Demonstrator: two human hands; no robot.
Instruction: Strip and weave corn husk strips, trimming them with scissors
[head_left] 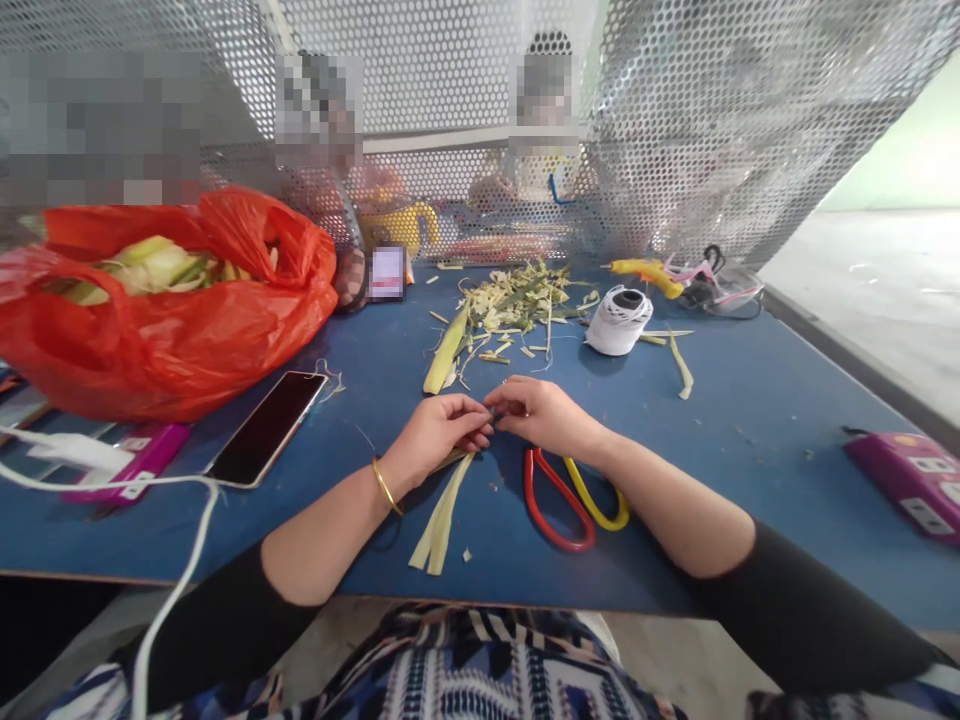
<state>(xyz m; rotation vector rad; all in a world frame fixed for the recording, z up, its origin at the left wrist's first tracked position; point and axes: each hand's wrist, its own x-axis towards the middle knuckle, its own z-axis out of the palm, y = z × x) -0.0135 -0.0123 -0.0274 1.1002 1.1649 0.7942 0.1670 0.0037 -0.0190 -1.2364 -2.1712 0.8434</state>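
My left hand is closed in a pinch over the middle of the table. Pale corn husk strips hang out from under its fingers toward the front edge. The fingertips of my right hand are pinched together and meet those of the left; whatever small thing lies between them is hidden. Below my right wrist lie scissors with one red and one yellow handle, their blades covered by the hand. Beyond the hands rest a wide green husk piece and a heap of husk scraps.
A red plastic bag of husks stands at the left, near a phone and a purple power strip with a white cable. At the right are a white thread spool, a yellow glue gun and another purple power strip.
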